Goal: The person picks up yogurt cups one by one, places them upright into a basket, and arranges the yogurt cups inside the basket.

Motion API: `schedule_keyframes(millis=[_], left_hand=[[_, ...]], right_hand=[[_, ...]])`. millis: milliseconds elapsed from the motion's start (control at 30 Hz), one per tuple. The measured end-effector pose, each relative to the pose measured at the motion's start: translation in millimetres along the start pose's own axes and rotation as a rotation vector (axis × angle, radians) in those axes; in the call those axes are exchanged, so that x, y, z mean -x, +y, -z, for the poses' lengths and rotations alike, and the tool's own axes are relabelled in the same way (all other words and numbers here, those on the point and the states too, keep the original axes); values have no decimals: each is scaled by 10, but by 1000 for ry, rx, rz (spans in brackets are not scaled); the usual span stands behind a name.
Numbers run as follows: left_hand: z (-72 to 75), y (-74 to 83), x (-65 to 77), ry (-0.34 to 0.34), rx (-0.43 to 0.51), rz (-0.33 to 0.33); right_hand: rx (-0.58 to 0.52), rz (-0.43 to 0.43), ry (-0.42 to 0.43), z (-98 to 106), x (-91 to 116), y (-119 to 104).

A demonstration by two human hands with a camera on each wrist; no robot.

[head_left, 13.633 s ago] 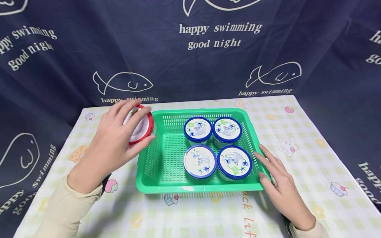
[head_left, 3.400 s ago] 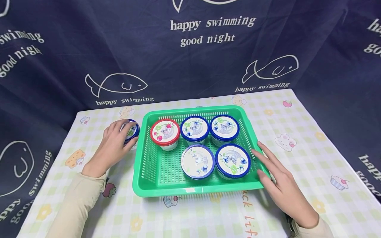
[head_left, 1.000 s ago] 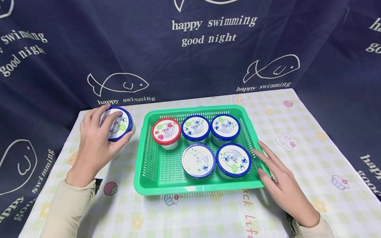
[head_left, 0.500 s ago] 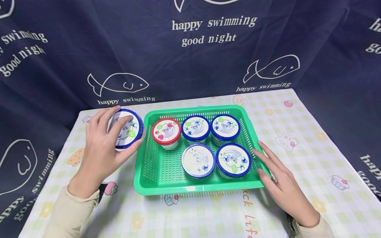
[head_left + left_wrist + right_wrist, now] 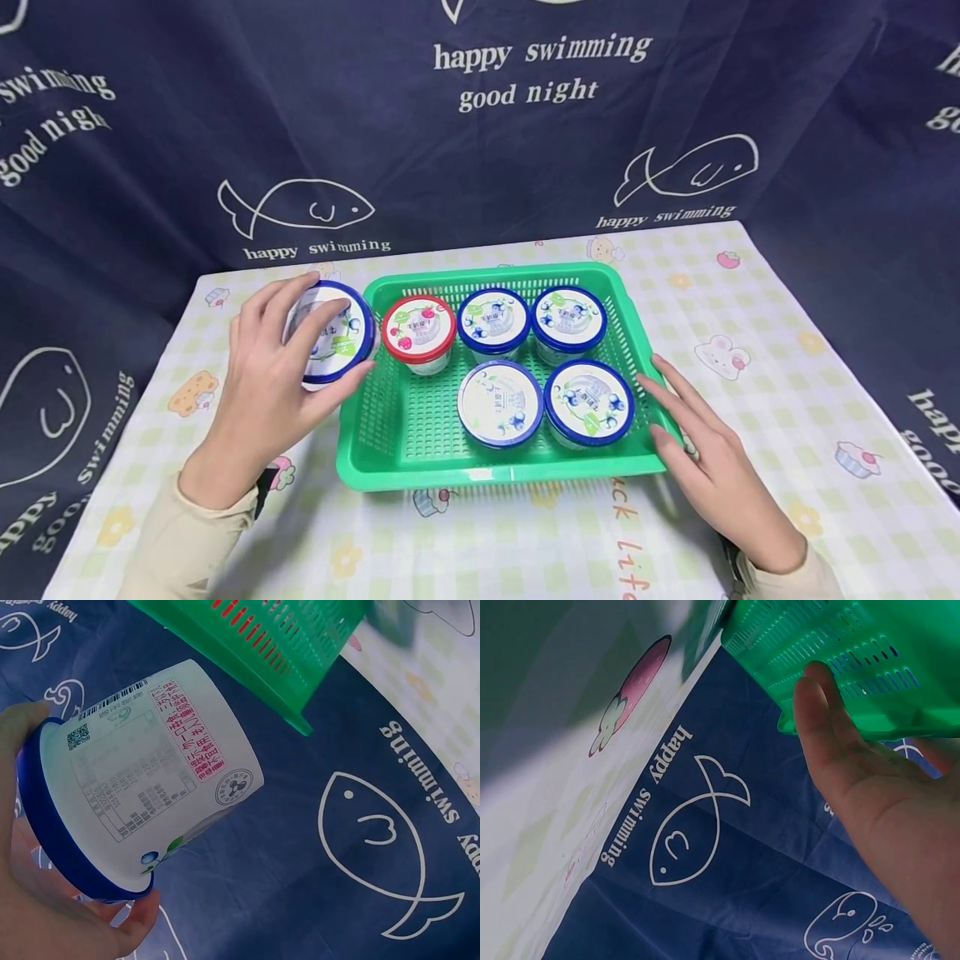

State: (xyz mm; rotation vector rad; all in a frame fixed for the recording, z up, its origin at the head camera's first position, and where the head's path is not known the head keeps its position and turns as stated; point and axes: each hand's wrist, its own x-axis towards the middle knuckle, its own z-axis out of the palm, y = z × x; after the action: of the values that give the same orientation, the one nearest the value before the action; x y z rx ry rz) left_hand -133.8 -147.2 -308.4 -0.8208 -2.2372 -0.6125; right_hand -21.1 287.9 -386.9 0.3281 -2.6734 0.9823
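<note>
My left hand (image 5: 277, 358) grips a blue-lidded jelly cup (image 5: 157, 750) around its lid, fingers and thumb on opposite sides. The cup is tilted, its lid (image 5: 341, 329) towards the head camera and its base pointing away, just by the left rim of a green plastic basket (image 5: 420, 477). In the basket, a red-lidded jelly cup (image 5: 420, 329) stands at back left. Several blue-lidded cups (image 5: 495, 321) fill its middle and right. Fairly straight fingers (image 5: 821, 720) of my right hand (image 5: 705, 450) touch the basket's right side.
A patterned, checked cloth (image 5: 750, 333) covers the table, which ends at the back against a dark blue curtain (image 5: 517, 158) with white fish prints. The basket's front left part shows its bare slotted floor (image 5: 416, 425).
My left hand has brought the blue-lidded cup rightwards to the basket's left rim. Earlier the red-lidded cup was in that hand; it now stands in the basket. My right hand has stayed put.
</note>
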Motion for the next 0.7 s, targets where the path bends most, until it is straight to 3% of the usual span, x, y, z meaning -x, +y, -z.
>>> schedule_keyframes(millis=[700], left_hand=[[-94, 311, 6, -21, 74, -109]], right_hand=[[-8, 10, 7, 0, -9, 3]])
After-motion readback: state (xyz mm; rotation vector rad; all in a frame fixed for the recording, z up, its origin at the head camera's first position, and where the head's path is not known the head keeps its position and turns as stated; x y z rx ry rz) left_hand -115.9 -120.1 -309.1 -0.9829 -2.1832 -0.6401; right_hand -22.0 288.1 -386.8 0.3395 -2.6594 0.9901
